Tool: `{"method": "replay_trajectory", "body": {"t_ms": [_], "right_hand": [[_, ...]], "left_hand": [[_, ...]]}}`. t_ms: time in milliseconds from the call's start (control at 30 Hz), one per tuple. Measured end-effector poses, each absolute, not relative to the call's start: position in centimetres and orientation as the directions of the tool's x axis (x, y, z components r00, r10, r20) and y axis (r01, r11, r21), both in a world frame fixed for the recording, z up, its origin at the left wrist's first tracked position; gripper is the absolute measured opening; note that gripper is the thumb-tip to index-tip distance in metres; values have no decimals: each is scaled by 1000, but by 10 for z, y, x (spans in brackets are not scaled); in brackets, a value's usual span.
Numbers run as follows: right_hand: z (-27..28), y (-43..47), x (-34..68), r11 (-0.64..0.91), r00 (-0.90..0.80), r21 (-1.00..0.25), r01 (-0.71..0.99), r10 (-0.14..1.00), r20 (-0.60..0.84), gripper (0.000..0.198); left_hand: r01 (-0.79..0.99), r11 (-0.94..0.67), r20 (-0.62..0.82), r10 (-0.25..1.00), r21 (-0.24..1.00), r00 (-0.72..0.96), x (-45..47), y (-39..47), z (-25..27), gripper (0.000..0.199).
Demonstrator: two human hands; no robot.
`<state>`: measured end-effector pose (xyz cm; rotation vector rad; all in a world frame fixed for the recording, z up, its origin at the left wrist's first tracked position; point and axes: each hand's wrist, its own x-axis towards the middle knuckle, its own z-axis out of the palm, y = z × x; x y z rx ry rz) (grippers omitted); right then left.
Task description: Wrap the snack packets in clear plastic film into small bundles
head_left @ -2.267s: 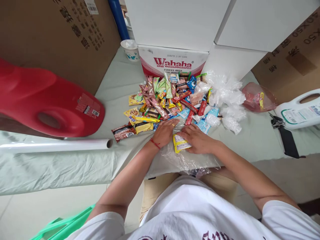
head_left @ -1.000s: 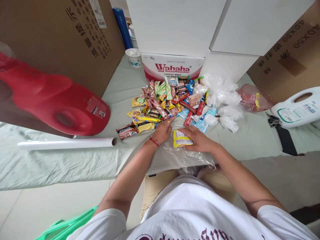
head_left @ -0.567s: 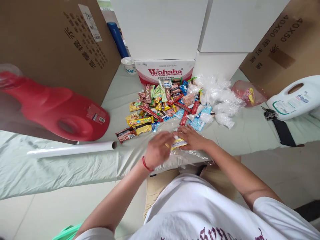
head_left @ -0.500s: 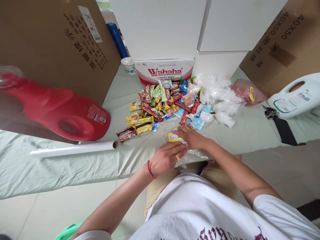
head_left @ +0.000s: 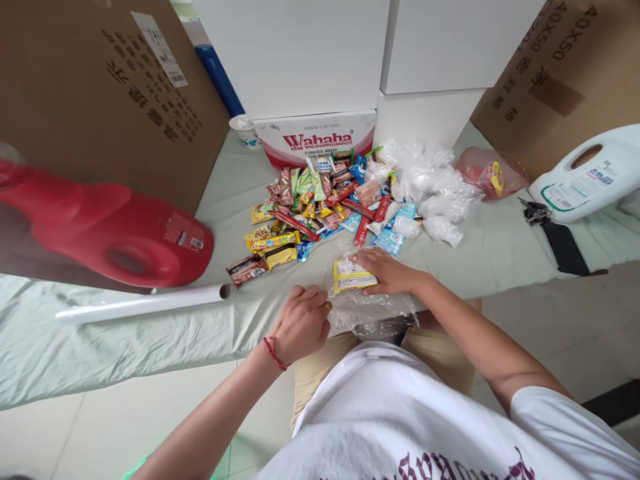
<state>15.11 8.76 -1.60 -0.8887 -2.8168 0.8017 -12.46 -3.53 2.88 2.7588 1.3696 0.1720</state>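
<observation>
A yellow-and-white snack packet [head_left: 349,277] lies flat on a sheet of clear plastic film [head_left: 373,313] at the table's front edge. My right hand [head_left: 390,270] holds the packet's right end, with fingers along the top and the thumb near its lower edge. To the left of the packet, my left hand [head_left: 303,320] is closed, its fingertips pinching the film's left edge. Behind both hands lies a heap of wrapped snacks [head_left: 325,200] in many colours. Several clear plastic bundles [head_left: 435,187] sit beside the heap, on its right.
On the left are a red jug [head_left: 135,233] lying on its side and a white roll [head_left: 145,303]. White boxes [head_left: 305,60] and a Wahaha carton [head_left: 320,137] stand behind. At right are a red bowl [head_left: 470,177], a white detergent bottle [head_left: 585,180] and keys with a black case [head_left: 565,248].
My left hand has moved left off the packet and closed on the film's edge. The packet is now more exposed, with my right hand still at its right end. The view has shifted slightly.
</observation>
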Motion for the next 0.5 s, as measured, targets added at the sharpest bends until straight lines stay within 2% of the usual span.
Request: {"method": "replay_trajectory", "body": {"t_ms": [100,200,267,300,367,433,500], "right_hand": [[-16,88,150,709,-832,-487,511,550,-72,96],[-15,87,149,721,-834,-465,513,547,-73,93],[-14,86,148,723,-830,-454,521,554,-70,92],[-13,86,147,722,-826,-450,526,559,-69,90],[-12,85,146,720,-823,-446,532,565,-68,89],[-11,84,145,726,-826,-437,531,560,-72,88],[-8,82,144,733,-827,-420,535,556,-81,89]], "left_hand": [[792,-596,220,797,133,562,-130,-45,32,19],[589,-773,374,632,236,679,-113,-54,28,19],[477,-850,393,527,224,754,-92,-51,23,23],[487,-851,367,525,197,768,-82,-47,20,28],[640,-752,269,656,154,706,-67,-31,15,38],[843,-524,164,849,125,503,-63,-13,12,43],[956,-271,98,960,110,260,-70,3,11,49]]}}
